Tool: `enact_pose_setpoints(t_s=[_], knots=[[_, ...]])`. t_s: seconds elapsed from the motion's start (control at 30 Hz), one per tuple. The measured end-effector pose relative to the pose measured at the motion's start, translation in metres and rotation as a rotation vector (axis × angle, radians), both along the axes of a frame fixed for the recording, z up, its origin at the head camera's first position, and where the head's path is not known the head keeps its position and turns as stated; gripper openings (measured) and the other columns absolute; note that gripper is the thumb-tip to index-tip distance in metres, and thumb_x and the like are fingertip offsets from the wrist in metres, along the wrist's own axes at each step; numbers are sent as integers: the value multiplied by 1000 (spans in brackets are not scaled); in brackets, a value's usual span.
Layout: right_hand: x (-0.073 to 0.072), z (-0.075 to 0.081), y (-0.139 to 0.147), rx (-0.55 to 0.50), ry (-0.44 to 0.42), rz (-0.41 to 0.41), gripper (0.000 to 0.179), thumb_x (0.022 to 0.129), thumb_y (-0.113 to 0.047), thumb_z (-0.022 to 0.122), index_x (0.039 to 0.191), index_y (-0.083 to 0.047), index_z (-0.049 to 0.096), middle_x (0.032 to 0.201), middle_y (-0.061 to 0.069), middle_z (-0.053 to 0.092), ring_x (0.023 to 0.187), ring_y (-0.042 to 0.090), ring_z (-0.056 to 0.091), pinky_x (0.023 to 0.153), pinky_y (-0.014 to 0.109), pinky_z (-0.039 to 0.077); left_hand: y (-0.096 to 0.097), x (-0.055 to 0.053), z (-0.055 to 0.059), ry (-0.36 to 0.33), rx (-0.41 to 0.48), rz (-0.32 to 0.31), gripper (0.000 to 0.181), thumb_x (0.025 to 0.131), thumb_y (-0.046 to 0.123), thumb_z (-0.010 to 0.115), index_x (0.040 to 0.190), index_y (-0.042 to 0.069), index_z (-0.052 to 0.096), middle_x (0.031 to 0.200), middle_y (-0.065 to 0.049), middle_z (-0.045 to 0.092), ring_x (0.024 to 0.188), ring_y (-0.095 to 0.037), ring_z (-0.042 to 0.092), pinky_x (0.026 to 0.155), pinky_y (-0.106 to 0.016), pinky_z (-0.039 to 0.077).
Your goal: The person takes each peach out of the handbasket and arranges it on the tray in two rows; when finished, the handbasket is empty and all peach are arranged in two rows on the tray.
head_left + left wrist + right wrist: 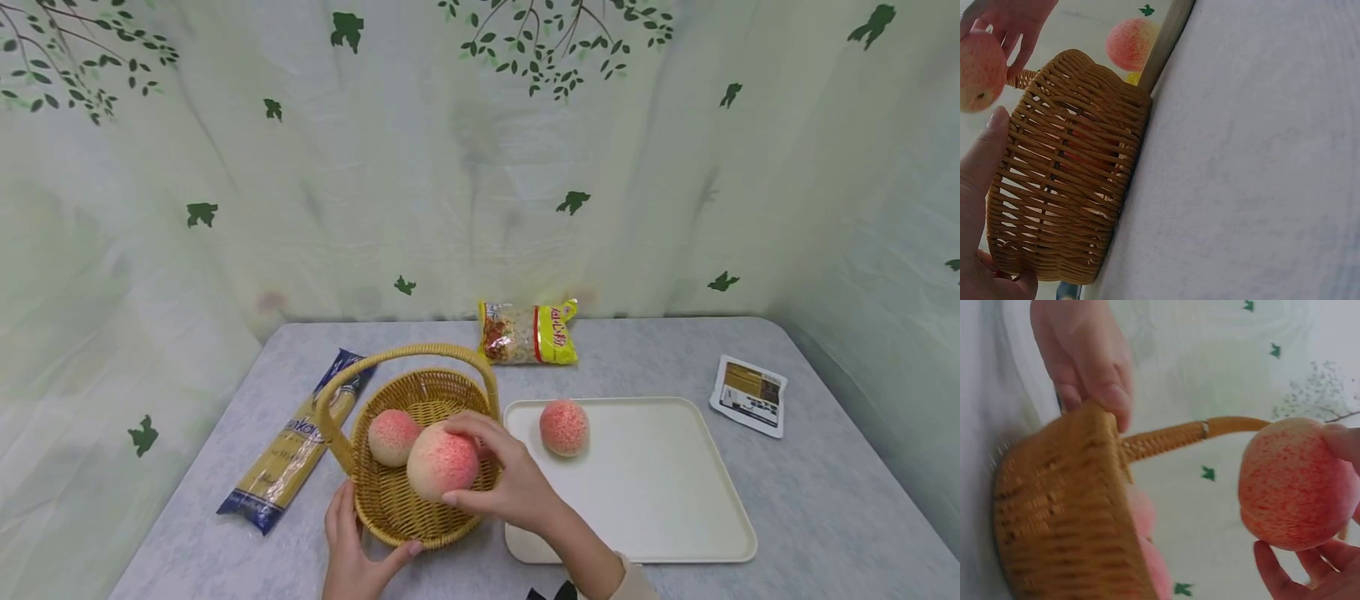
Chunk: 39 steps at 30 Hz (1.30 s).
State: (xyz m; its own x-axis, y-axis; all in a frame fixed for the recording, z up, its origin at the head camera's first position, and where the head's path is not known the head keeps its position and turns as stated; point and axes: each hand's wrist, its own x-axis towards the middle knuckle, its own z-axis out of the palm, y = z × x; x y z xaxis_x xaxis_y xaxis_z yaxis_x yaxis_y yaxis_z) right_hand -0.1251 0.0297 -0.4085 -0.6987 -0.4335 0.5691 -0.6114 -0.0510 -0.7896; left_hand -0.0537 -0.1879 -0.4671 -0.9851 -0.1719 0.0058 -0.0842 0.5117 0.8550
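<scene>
Pink-blushed and cream, one peach (441, 463) is above the wicker basket (408, 517), pinched in the grip of the right hand (513, 483). The left hand (356, 550) holds the basket's near left side, thumb and fingers spread around it; two peaches (392, 437) lie inside, another peach (564, 427) on the white tray (660, 492).

The grey tabletop (825, 517) carried a wicker basket (401, 510), a blue-and-gold packet (294, 450) slanting at its left, a cream tray (652, 500) at its right, a yellow-ended bag (528, 334) behind, and a white pouch (748, 397) far right.
</scene>
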Motion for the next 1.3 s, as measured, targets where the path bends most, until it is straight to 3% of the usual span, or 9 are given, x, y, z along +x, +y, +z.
enact_pose_setpoints(t_s=[0.13,0.3,0.5,0.77,1.03,1.3], knots=[[4,6,30,-111,41,-97,64,67,-1,77,124,-3,48,126,14,44,117,26,40,85,35,47,1,0,0,18,-13,4,119,64,26,82,142,-2,-3,139,-24,-3,127,-41,10,99,-54,23],[1,0,68,-161,69,-297,70,59,13,76,122,5,46,124,20,42,118,23,39,88,27,44,0,0,0,14,-22,5,119,63,26,82,141,-3,-2,139,-25,-3,127,-42,9,99,-54,23],[-9,-29,112,-50,22,-567,70,63,10,76,125,1,45,124,13,44,114,14,40,84,17,42,0,0,0,-6,-17,1,119,64,27,82,141,-2,-4,139,-24,-4,127,-42,9,100,-54,21],[-23,-70,147,53,-43,-803,65,65,0,77,123,-4,49,120,8,48,107,12,42,75,12,42,0,1,1,-1,-17,4,119,64,27,82,141,-2,-3,139,-24,-3,127,-42,10,100,-54,22],[-28,-84,158,177,-192,-889,63,67,-5,78,122,-1,48,120,13,47,106,17,41,70,5,38,0,0,0,-34,-11,10,120,64,29,82,141,-2,-5,139,-24,-5,128,-41,9,101,-52,21],[-30,-88,161,179,-234,-842,63,70,-3,76,125,-2,45,123,15,41,106,16,38,72,7,37,-1,0,-1,-12,-16,7,119,64,27,82,141,-2,-4,139,-23,-4,128,-41,9,100,-53,22]])
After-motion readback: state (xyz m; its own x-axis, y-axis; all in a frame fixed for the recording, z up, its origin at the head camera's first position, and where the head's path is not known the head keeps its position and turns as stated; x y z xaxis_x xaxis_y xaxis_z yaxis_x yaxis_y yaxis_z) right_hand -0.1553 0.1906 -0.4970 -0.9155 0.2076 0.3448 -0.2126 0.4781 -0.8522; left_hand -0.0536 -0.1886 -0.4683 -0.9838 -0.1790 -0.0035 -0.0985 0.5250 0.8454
